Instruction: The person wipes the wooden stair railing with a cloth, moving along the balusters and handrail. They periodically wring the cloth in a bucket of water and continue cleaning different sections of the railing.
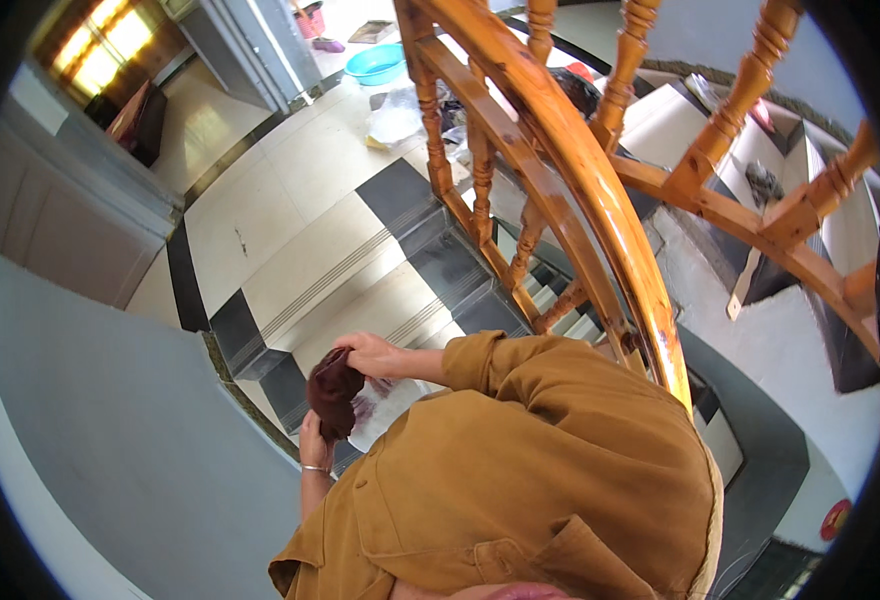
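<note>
A dark maroon bunched cloth is held up between my two hands. My left hand, with a bangle at its wrist, grips the cloth's lower end, and its fingers are partly hidden. Around the upper end, my right hand is closed. Right beneath the cloth is a whitish, see-through thing with purplish patches; my shirt covers part of it, and I cannot tell whether it is a basin or a bag. Tiled stairs in cream and black lie just beyond my hands.
A varnished wooden handrail with turned balusters curves along my right. A grey-painted wall stands on my left. On the landing are a blue basin, plastic bags and a dustpan. A flat wooden stick lies beyond the railing.
</note>
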{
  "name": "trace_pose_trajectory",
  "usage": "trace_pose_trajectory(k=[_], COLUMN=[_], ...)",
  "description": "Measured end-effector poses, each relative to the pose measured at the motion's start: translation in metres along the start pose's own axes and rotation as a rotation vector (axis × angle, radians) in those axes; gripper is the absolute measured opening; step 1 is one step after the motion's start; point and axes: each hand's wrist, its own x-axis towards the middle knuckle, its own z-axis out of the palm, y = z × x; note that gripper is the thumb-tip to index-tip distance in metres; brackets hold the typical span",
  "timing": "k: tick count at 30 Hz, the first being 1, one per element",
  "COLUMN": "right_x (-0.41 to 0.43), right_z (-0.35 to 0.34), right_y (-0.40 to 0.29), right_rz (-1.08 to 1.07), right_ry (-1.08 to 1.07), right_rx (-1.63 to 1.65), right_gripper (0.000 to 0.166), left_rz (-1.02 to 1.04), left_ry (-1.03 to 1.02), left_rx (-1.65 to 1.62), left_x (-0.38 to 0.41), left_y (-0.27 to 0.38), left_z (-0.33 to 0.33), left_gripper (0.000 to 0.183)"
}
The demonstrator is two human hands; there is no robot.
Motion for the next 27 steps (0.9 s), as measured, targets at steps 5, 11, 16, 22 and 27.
trace_pose_trajectory(k=[5, 11, 16, 22, 27], right_x=[0.028, -0.04, -0.091, -0.145, -0.173], right_z=[-0.036, -0.08, -0.113, -0.127, -0.152], right_y=[0.018, -0.019, 0.001, 0.018, 0.01], right_rz=[-0.218, -0.273, -0.403, -0.705, -0.197], right_ry=[0.328, 0.276, 0.594, 0.825, 0.711], right_rx=[0.084, -0.025, -0.716, -0.466, 0.973], right_gripper=[0.025, 0.032, 0.018, 0.029, 0.028], left_rz=[0.072, 0.143, 0.321, 0.37, 0.317], left_ry=[0.163, 0.282, 0.205, -0.436, -0.117], left_rx=[0.274, -0.188, -0.256, -0.29, 0.42], left_x=[0.044, 0.067, 0.087, 0.07, 0.089], left_y=[0.018, 0.048, 0.112, 0.176, 0.169], left_z=[0.012, 0.004, -0.013, 0.071, 0.125], left_gripper=[0.036, 0.037, 0.035, 0.032, 0.023])
